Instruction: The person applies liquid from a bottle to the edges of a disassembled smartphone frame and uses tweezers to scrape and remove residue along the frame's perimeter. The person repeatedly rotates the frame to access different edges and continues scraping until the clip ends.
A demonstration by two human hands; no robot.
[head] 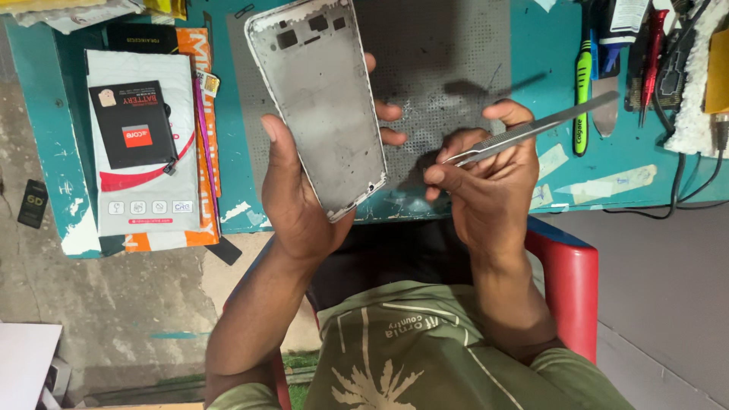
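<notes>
— Grey metal, that frame — which hand has it?

— One phone frame (323, 106), held in the left hand (300, 193). The left forearm rises from the lap, wrist bent back, and the frame stands tilted over the edge of the teal surface (531, 45). The thumb lies along its left rim; fingertips (391, 112) show past the right rim, so the hand is wrapped around it from behind.

— And the other hand?

— The right hand (486, 178) is raised just beside the frame, forearm coming up from the lap. It is nearly closed, pinching one pair of steel tweezers (524, 135) between thumb and forefinger. The tips point left toward the frame's lower right edge, close to it; whether they touch, I cannot tell. The long end slants up to the right.

— What lies on the surface?

— One grey perforated mat (448, 53) behind the frame. To the left, one white battery package (140, 144) with a black battery pictured on it, lying on an orange-and-white packet. At far right, tools — one green-handled (582, 83), one red-handled (653, 45) — beside dark cables.

— Below?

— One red chair (566, 281), and the person's olive shirt.
</notes>
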